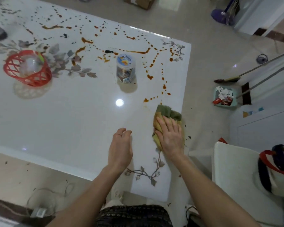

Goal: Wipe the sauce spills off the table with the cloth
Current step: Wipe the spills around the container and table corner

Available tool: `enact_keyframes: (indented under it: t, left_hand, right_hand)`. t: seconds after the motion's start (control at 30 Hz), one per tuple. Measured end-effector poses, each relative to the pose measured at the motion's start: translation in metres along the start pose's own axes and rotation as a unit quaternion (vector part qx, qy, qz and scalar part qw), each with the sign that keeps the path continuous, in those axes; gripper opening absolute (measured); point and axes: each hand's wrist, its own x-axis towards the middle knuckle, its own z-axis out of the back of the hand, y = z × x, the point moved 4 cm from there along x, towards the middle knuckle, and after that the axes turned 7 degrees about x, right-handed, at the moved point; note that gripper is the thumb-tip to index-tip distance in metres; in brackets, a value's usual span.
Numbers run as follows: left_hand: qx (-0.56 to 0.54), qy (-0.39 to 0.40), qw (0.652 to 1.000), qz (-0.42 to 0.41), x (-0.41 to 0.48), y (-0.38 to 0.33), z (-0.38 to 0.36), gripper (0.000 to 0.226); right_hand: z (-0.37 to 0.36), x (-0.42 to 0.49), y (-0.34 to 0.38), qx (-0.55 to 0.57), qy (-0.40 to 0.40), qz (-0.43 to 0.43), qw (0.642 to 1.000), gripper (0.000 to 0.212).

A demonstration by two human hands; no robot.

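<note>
A white glossy table (72,115) with printed flowers carries brown sauce spills (139,52) as streaks and drops across its far half and down the right side. A green and yellow cloth (166,113) lies near the table's right edge. My right hand (170,135) presses flat on the cloth with straight fingers. Just left of it, my left hand (120,148) hovers over the bare table, fingers loosely curled and holding nothing. The nearest sauce drops (146,100) lie just beyond the cloth.
A clear jar with a blue lid (125,69) stands mid-table among the spills. A red basket (27,68) holding a clear cup sits at the left. Right of the table are a white chair (232,169) with a bag, a teal waste bin (224,97) and a broom.
</note>
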Motion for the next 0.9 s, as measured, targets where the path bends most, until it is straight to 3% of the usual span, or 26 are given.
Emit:
enact_keyframes:
  t: [0.1, 0.23, 0.47, 0.63, 0.73, 0.8, 0.9]
  left_hand:
    - [-0.002, -0.026, 0.999, 0.037, 0.002, 0.001, -0.005, 0.036]
    - [0.010, -0.056, 0.994, 0.088, 0.006, -0.012, -0.012, 0.041]
    - [0.046, -0.019, 0.984, 0.173, 0.014, -0.032, -0.026, 0.050]
    - [0.063, -0.010, 0.980, 0.190, 0.012, -0.039, -0.030, 0.062]
    - [0.067, -0.012, 0.979, 0.190, 0.012, -0.040, -0.028, 0.059]
    - [0.067, -0.018, 0.980, 0.188, 0.011, -0.039, -0.027, 0.058]
    - [0.051, -0.033, 0.979, 0.195, 0.011, -0.041, -0.026, 0.059]
  right_hand:
    - [0.005, -0.011, 0.010, 0.030, 0.021, 0.047, 0.998, 0.059]
    - [0.009, -0.013, -0.002, 0.083, 0.063, 0.199, 0.974, 0.052]
    - [0.009, 0.045, -0.039, 0.085, 0.056, 0.177, 0.979, 0.047]
    - [0.010, -0.016, -0.014, 0.097, 0.096, 0.305, 0.943, 0.043]
    - [0.006, 0.003, -0.017, 0.070, 0.134, 0.372, 0.916, 0.041]
    - [0.003, 0.034, -0.026, 0.050, 0.130, 0.348, 0.927, 0.042]
    - [0.004, 0.068, -0.038, 0.046, 0.098, 0.244, 0.964, 0.042]
